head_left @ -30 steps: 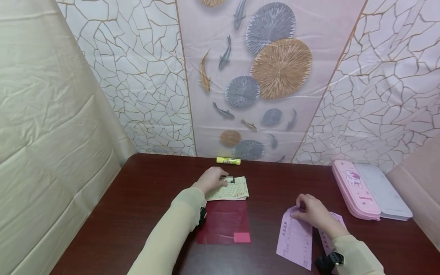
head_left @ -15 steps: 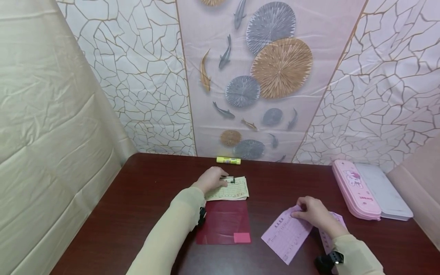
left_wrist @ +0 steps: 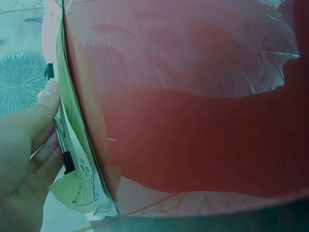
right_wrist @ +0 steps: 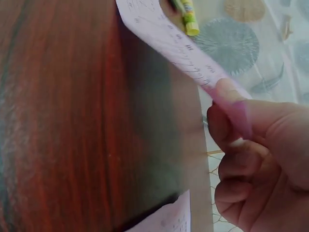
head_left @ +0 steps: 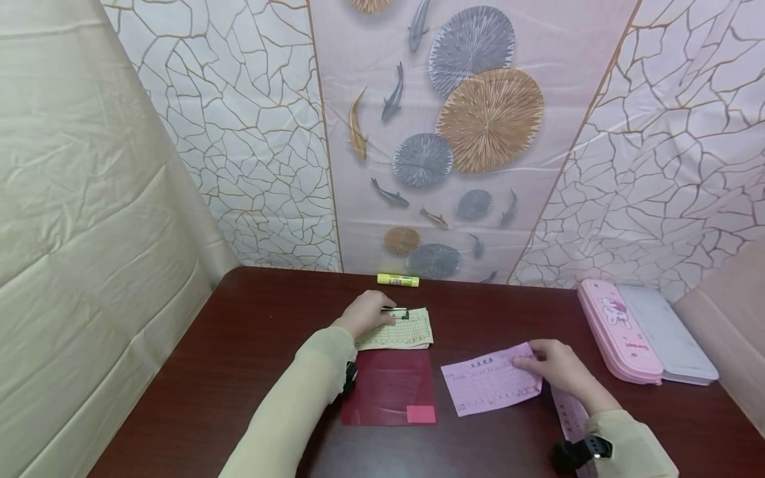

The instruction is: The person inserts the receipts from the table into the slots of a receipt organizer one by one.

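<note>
My right hand (head_left: 564,368) pinches the right end of a pink printed slip (head_left: 487,380) between thumb and fingers; its far end reaches left over the table. In the right wrist view the slip (right_wrist: 186,50) bends away from the thumb. A second pink slip (head_left: 572,417) lies under my right forearm. My left hand (head_left: 363,314) grips a thin metal clip (head_left: 398,310) with black ends, over a stack of pale green printed slips (head_left: 412,330). Those slips (left_wrist: 77,130) show edge-on in the left wrist view. A translucent red board (head_left: 388,382) lies at the stack's near side.
A yellow-green glue stick (head_left: 398,280) lies at the table's back edge. On the right are a pink pencil case (head_left: 621,332) and a flat grey-white case (head_left: 672,338). A patterned cloth stands behind the dark table (head_left: 239,372).
My right hand has swung the pink slip from pointing toward me to lying sideways, its free end now on the left. The left hand stays on the clip.
</note>
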Demonstrator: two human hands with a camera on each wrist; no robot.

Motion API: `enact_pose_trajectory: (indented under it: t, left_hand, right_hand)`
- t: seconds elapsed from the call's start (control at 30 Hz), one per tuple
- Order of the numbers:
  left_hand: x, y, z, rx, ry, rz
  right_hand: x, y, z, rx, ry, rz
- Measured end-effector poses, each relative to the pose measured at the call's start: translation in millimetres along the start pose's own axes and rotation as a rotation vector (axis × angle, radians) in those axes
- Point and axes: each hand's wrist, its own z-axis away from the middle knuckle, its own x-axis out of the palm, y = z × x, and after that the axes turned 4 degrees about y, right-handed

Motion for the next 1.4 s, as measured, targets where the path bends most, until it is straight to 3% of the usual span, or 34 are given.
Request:
enact_pose_trajectory:
  t: [0.33, 0.5, 0.77, 1.0, 1.4]
  left_hand:
    - [1.5, -3.3, 0.0, 0.040, -0.022, -0.035]
    - [3.0, -4.8, -0.7, 0.062, -0.009, -0.043]
    - [3.5, -2.6, -0.4, 0.097, 0.019, -0.160]
    - [6.2, -0.5, -1.0, 0.198, 0.034, -0.310]
    - [12.3, 0.0, -1.3, 0.286, 0.103, -0.408]
  right_hand:
    - [4.1, -4.7, -5.3, -0.006, -0.003, -0.276]
    - [11.2, -11.9, -10.9, 0.000, 0.007, -0.351]
    - [35.1, -30.5, -26.5, 0.084, -0.023, -0.517]
    - [60.3, -47.6, -37.6, 0.170, -0.036, -0.517]
    - [86.8, -67.1, -49.5, 0.185, -0.029, -0.561]
